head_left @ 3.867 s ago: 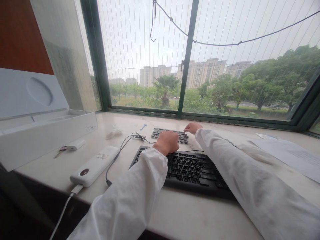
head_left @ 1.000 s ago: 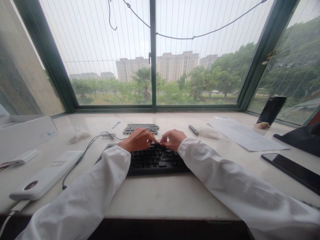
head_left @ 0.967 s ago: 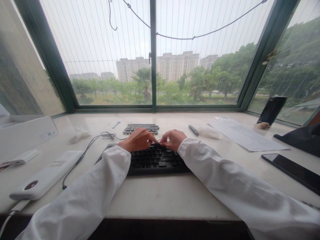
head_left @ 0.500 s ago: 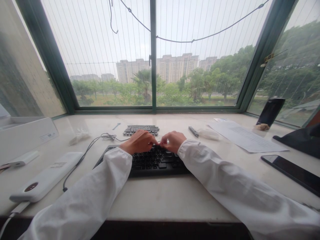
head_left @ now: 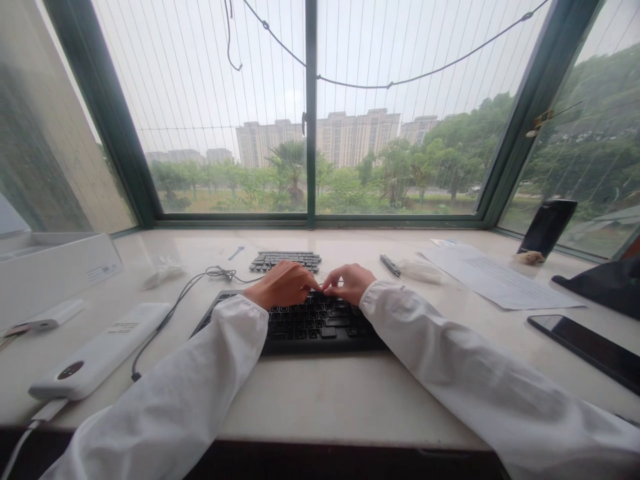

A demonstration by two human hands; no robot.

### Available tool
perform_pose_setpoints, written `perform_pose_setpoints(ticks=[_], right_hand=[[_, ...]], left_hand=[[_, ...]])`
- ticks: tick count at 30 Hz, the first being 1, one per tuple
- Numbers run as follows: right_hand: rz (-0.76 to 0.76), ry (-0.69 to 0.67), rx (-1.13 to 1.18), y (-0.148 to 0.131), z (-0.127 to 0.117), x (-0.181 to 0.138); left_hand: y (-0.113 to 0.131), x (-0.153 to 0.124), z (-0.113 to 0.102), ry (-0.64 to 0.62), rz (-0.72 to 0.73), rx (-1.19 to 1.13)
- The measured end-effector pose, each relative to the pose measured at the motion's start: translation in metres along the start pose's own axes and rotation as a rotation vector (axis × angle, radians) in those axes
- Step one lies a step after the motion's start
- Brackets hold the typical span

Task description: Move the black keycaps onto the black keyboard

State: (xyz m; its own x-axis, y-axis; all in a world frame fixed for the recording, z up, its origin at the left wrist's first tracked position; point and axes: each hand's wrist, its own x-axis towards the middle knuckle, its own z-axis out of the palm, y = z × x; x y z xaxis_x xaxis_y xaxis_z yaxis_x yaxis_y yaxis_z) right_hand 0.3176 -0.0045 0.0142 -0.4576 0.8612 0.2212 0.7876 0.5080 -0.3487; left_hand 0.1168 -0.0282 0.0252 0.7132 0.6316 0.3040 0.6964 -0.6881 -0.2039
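A black keyboard [head_left: 310, 327] lies on the pale sill in front of me. Both my hands hover over its far rows, white sleeves down to the wrists. My left hand [head_left: 283, 283] is curled, knuckles up, and its fingertips meet those of my right hand [head_left: 350, 281], which is also curled into a pinch. What sits between the fingertips is too small to make out. Just behind the hands lies a flat block of loose dark keys [head_left: 285, 260].
Left: a white power bank [head_left: 100, 357] with a black cable [head_left: 170, 310], a small white plug [head_left: 53, 315], an open white box [head_left: 55, 273]. Right: a dark pen-like tool [head_left: 390, 265], papers [head_left: 495, 273], a phone lying flat [head_left: 590, 343], another phone propped against the window [head_left: 547, 227].
Since 3.9 s ago my hands drew back from the far block of keys to the keyboard and the view swung right. Over the last second the hands stay pinched together, almost still.
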Motion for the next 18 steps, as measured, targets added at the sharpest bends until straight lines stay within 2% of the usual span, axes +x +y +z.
perform_pose_setpoints(ticks=[18], right_hand=[[0.016,-0.05,0.038,0.0054,-0.0014,0.0034]], left_hand=[[0.0006,0.0006,0.0023,0.007,-0.012,-0.005]])
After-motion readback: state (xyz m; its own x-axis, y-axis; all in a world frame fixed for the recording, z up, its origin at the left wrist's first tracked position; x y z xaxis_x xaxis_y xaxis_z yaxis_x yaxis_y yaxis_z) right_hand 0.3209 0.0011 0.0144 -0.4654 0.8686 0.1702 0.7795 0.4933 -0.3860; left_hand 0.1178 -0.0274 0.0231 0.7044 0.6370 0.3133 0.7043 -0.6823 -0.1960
